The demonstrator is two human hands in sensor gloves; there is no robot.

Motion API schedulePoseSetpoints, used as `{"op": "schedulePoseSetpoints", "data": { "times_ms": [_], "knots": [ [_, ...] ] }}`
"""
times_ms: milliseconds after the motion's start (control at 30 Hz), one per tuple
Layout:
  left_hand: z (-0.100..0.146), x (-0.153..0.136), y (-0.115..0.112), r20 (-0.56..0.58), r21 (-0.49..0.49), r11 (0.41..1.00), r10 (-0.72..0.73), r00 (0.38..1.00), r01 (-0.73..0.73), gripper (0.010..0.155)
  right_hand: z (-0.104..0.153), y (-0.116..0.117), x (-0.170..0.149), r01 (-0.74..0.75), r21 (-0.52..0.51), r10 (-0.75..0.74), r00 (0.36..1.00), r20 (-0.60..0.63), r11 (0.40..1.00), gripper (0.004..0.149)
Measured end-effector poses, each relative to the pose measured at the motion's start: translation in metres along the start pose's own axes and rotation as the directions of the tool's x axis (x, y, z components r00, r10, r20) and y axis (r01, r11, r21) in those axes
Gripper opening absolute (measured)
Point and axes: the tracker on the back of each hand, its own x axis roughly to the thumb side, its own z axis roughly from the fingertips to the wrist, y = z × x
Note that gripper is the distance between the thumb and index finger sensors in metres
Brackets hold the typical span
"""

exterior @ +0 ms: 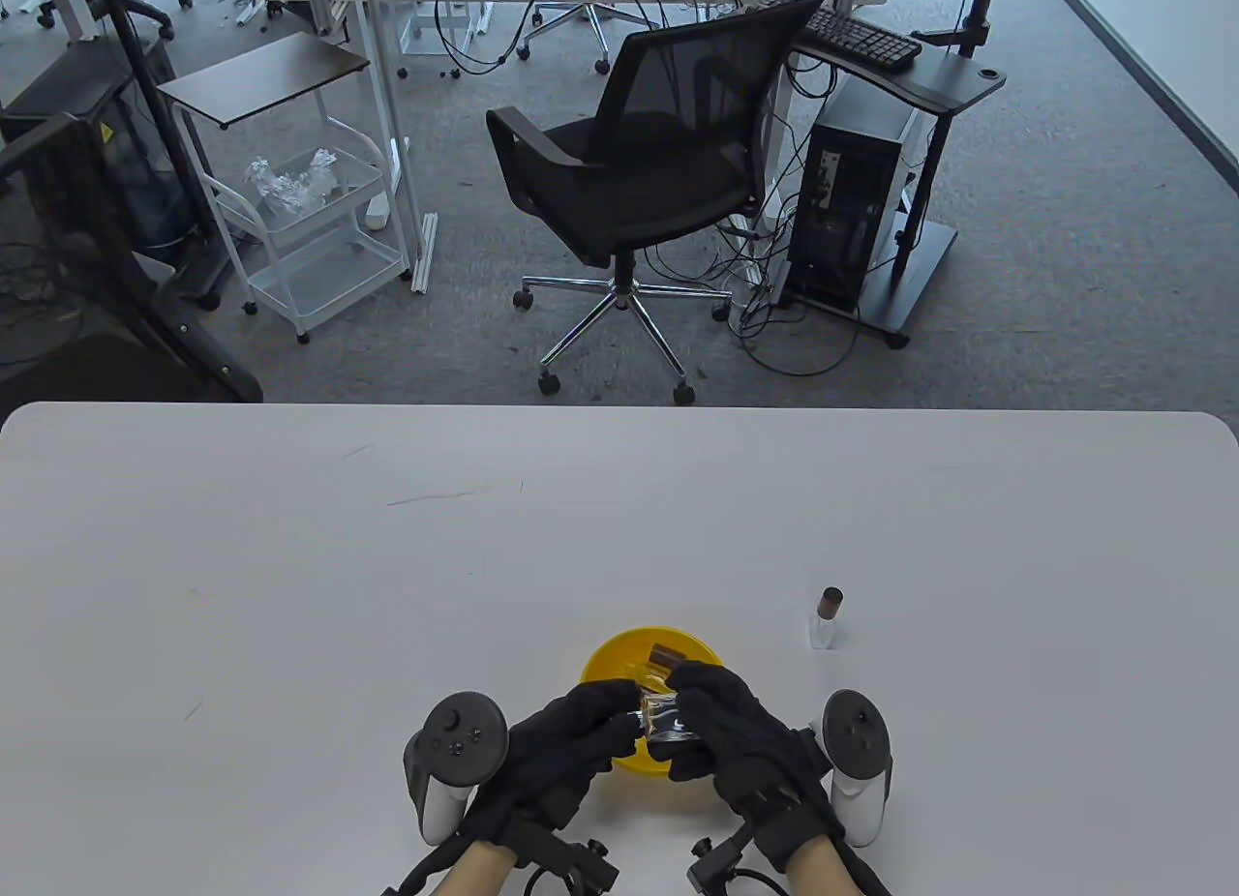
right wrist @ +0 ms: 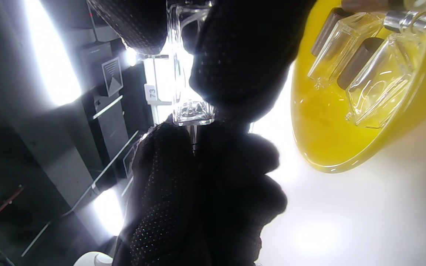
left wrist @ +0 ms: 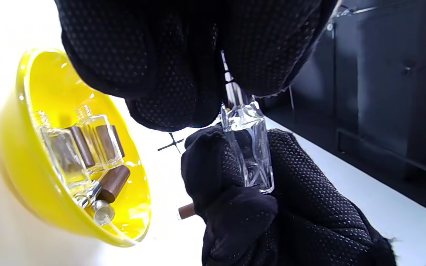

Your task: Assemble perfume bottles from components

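We see both gloved hands meeting over the near rim of the yellow bowl point(exterior: 605, 656) at the table's point(exterior: 290, 567) front edge. The right hand point(exterior: 736, 736) curls its fingers and thumb around a clear square glass bottle point(left wrist: 250, 155), holding it just above the bowl. The left hand point(exterior: 566, 741) closes its fingertips point(left wrist: 183, 99) on a small sprayer part point(left wrist: 231, 92) at the bottle's neck; the part itself is mostly hidden under the glove. Both palms turn inward toward each other, wrists low near the table. Inside the bowl lie more empty glass bottles point(left wrist: 61, 155), brown caps point(left wrist: 113, 183) and a silver sprayer piece point(left wrist: 102, 211). One finished bottle with a brown cap point(exterior: 829, 617) stands upright on the table, well apart to the right of the bowl
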Motion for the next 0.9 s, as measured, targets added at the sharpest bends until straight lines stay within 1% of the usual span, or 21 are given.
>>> {"op": "schedulePoseSetpoints", "data": {
  "times_ms": [167, 267, 367, 500, 600, 667, 800, 900],
  "knots": [
    [0.002, 0.006, 0.002, 0.044, 0.048, 0.995, -0.094, 0.995, 0.092, 0.042, 0.000, 0.001, 0.001, -0.026, -0.001, 0.026, 1.000, -0.006, 1.000, 0.048],
    [0.002, 0.007, 0.000, 0.047, 0.049, 0.994, -0.102, 0.994, 0.099, 0.041, 0.000, -0.001, 0.001, -0.024, 0.001, 0.024, 1.000, -0.007, 1.000, 0.048],
    [0.001, 0.005, -0.002, 0.052, 0.030, 0.994, -0.109, 0.993, 0.108, 0.045, 0.000, -0.005, 0.000, -0.017, -0.008, 0.017, 1.000, -0.007, 1.000, 0.048],
    [0.001, 0.005, -0.002, 0.033, 0.029, 0.990, -0.139, 0.990, 0.138, 0.050, 0.000, -0.016, -0.001, 0.022, -0.048, -0.022, 1.000, -0.009, 0.999, 0.048],
    [0.001, 0.007, -0.001, 0.022, 0.039, 0.985, -0.169, 0.985, 0.168, 0.050, 0.000, -0.023, -0.001, 0.047, -0.070, -0.047, 0.999, -0.006, 0.996, 0.048],
    [0.000, 0.009, -0.002, 0.029, 0.039, 0.976, -0.216, 0.976, 0.215, 0.050, 0.000, -0.029, 0.000, 0.055, -0.095, -0.056, 0.998, -0.003, 0.994, 0.048],
    [-0.001, 0.014, -0.007, 0.035, 0.028, 0.918, -0.397, 0.917, 0.396, 0.045, 0.001, -0.040, 0.001, 0.075, -0.133, -0.075, 0.997, 0.009, 0.988, 0.048],
    [-0.003, 0.016, -0.012, 0.018, 0.010, 0.874, -0.486, 0.874, 0.486, 0.044, 0.002, -0.046, 0.001, 0.095, -0.155, -0.094, 0.995, 0.015, 0.983, 0.048]
  ]
}}
